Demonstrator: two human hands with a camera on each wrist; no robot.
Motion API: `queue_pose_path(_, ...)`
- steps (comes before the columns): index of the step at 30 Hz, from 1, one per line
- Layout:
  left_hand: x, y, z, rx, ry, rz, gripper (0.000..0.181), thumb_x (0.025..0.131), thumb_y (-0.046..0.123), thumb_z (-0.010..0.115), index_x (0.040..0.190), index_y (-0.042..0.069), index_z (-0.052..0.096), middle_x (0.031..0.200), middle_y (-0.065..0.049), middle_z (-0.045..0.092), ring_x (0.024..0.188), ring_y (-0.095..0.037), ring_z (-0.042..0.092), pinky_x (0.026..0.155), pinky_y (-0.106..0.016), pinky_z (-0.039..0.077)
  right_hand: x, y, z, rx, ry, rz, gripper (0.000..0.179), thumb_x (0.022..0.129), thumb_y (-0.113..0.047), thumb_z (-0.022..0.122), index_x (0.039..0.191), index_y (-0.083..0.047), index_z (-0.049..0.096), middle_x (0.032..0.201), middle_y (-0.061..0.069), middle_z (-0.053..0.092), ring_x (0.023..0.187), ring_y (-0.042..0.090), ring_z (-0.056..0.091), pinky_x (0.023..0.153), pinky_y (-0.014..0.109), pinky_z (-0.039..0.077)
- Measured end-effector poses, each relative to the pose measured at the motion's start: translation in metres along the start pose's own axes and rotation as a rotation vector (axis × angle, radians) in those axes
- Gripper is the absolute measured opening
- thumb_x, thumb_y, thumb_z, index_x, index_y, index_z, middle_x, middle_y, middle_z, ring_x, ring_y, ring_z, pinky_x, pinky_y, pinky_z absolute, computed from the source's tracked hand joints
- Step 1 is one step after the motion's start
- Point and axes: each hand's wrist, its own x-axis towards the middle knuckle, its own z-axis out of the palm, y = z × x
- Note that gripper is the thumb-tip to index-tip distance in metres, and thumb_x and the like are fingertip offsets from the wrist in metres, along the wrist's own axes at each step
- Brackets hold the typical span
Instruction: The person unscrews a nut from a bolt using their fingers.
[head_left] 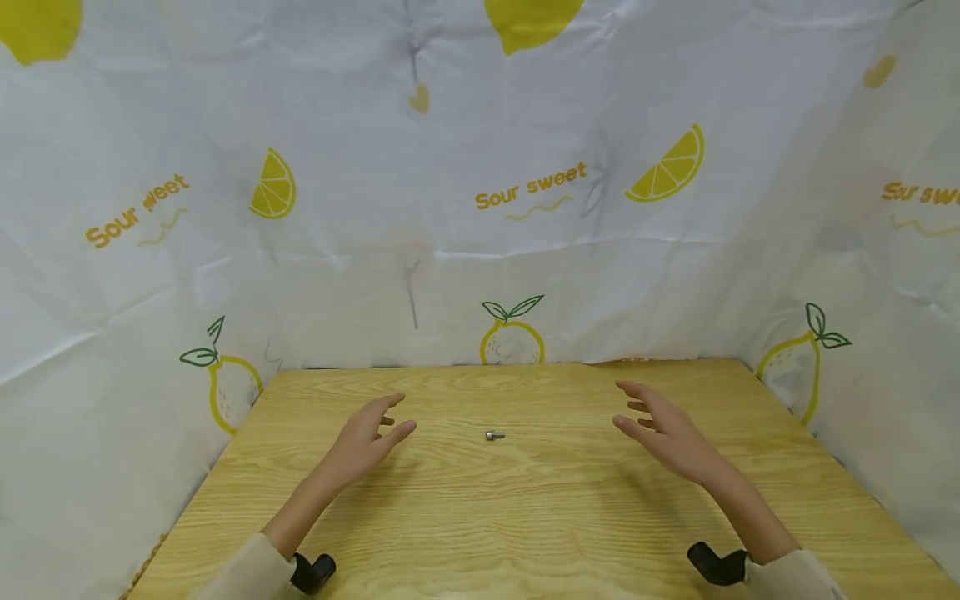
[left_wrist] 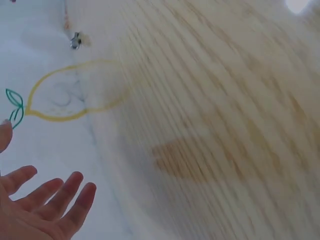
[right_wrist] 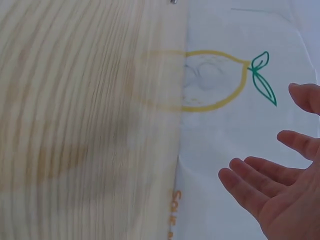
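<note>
A small silver bolt (head_left: 495, 435) lies on its side on the wooden table, between the two hands. Its head points left and its shank right in the head view. The left hand (head_left: 369, 437) hovers over the table to the left of the bolt, fingers relaxed and apart, holding nothing. On the other side, the right hand (head_left: 666, 429) hangs above the table with loosely spread fingers, also holding nothing. The bolt (left_wrist: 75, 40) shows small and blurred in the left wrist view; only a bit of it appears at the top edge of the right wrist view.
The wood-grain table (head_left: 495, 533) reaches back to a white lemon-print cloth (head_left: 420, 283), which also hangs along both sides. A black wrist mount sits at each sleeve cuff, left (head_left: 313, 573) and right (head_left: 716, 564).
</note>
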Motion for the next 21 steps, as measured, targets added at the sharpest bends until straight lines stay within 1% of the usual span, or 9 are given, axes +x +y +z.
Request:
queue_pose_path(5,0.01,0.006,0.014,-0.015,-0.012,-0.007,0.062,0.102,0.041,0.066,0.152,0.008,0.05,0.152,-0.017,0.053,0.124,-0.038,0.065,0.093,-0.049,0.061,0.009,-0.008,0.013,0.045,-0.012,-0.008,0.06,0.108,-0.028,0.056,0.158,-0.001,0.035,0.158,0.028,0.041,0.139,0.054,0.046,0.106,0.064,0.05)
queue_pose_path(7,0.015,0.009,0.02,0.001,-0.01,0.005,0.058,0.101,0.036,0.069,0.148,0.006,0.054,0.148,-0.017,0.057,0.123,-0.036,0.065,0.091,-0.048,0.062,0.012,-0.01,0.018,0.065,-0.015,-0.008,0.059,0.108,-0.028,0.057,0.157,-0.001,0.036,0.157,0.027,0.042,0.139,0.054,0.047,0.106,0.064,0.051)
queue_pose_path(11,0.026,0.015,0.031,0.01,-0.018,0.048,0.048,0.099,0.028,0.072,0.139,0.003,0.062,0.141,-0.016,0.063,0.122,-0.037,0.065,0.091,-0.05,0.062,0.019,-0.014,0.03,0.096,-0.022,-0.005,0.057,0.108,-0.029,0.057,0.155,-0.002,0.039,0.156,0.027,0.044,0.138,0.053,0.048,0.106,0.064,0.05)
queue_pose_path(15,0.035,0.02,0.046,0.001,-0.057,0.082,0.043,0.099,0.027,0.071,0.135,0.003,0.066,0.139,-0.015,0.065,0.123,-0.037,0.065,0.093,-0.051,0.061,0.027,-0.018,0.04,0.123,-0.038,0.009,0.056,0.107,-0.031,0.058,0.155,-0.006,0.041,0.154,0.026,0.047,0.137,0.051,0.051,0.107,0.063,0.05)
queue_pose_path(18,0.041,0.026,0.056,-0.011,-0.097,0.084,0.04,0.1,0.027,0.071,0.133,0.004,0.067,0.136,-0.013,0.067,0.122,-0.035,0.065,0.094,-0.05,0.06,0.032,-0.022,0.046,0.139,-0.047,0.022,0.055,0.107,-0.032,0.059,0.154,-0.008,0.042,0.153,0.024,0.049,0.136,0.049,0.053,0.107,0.062,0.05)
queue_pose_path(21,0.048,0.033,0.064,-0.025,-0.133,0.086,0.036,0.1,0.024,0.071,0.129,0.003,0.07,0.13,-0.013,0.07,0.118,-0.034,0.068,0.092,-0.048,0.061,0.037,-0.025,0.051,0.153,-0.054,0.024,0.054,0.107,-0.031,0.058,0.153,-0.008,0.044,0.151,0.024,0.051,0.136,0.048,0.054,0.106,0.061,0.051)
